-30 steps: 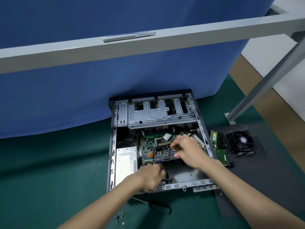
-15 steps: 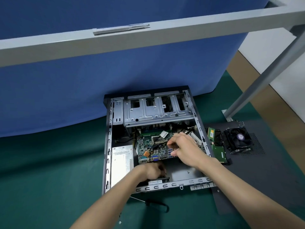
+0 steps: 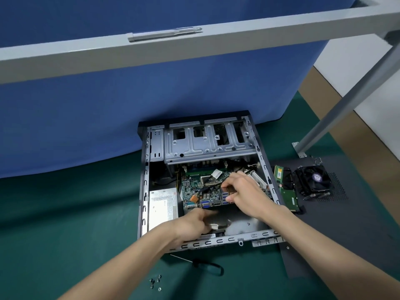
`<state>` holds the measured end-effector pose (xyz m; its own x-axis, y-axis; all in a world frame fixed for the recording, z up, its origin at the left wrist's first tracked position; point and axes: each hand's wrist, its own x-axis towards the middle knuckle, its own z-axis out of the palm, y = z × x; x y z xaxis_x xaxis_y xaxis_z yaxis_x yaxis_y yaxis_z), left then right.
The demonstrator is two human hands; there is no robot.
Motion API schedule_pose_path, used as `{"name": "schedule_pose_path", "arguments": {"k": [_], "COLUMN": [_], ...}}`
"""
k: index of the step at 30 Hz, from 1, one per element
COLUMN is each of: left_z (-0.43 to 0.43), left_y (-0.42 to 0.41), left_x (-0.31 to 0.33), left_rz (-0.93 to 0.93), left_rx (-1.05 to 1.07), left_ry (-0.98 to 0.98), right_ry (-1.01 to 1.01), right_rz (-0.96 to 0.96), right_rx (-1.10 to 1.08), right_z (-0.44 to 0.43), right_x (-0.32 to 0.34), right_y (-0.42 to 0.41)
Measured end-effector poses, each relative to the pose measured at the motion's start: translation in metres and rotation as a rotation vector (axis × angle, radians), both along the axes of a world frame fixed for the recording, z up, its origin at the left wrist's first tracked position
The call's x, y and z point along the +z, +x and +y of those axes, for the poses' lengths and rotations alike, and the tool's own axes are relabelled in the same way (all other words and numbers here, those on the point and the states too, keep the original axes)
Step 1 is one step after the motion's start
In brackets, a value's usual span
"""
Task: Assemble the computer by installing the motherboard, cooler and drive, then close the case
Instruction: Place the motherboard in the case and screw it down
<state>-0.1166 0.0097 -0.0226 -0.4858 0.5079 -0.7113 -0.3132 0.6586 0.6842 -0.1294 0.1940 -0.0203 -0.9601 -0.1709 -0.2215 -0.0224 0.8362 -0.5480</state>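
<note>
Inside case [image 3: 144, 191], right hand [image 3: 244, 193] on motherboard [image 3: 194, 189].

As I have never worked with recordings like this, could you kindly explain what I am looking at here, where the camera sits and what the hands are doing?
There is no machine here: a person works with two bare hands, and the camera sits on their head, looking forward and down. An open computer case lies on a green mat. The right hand pinches the motherboard by its port block at the near edge. The left hand reaches in near that edge, but it is too blurred to tell whether it holds anything. To the right, on a dark panel, lie the cooler, a green drive and a memory stick, not yet fitted. In front of the case lie a screwdriver and some loose screws.
</note>
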Motion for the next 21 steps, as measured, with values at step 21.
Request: {"name": "schedule_pose_path", "arguments": {"k": [21], "left_z": [-0.021], "left_y": [0.029], "left_x": [-0.003], "left_rz": [0.621], "left_rx": [0.045], "left_ry": [-0.072], "right_ry": [0.225], "right_rz": [-0.21], "right_rx": [0.153], "right_z": [-0.009], "right_x": [-0.032], "right_y": [0.024]}}
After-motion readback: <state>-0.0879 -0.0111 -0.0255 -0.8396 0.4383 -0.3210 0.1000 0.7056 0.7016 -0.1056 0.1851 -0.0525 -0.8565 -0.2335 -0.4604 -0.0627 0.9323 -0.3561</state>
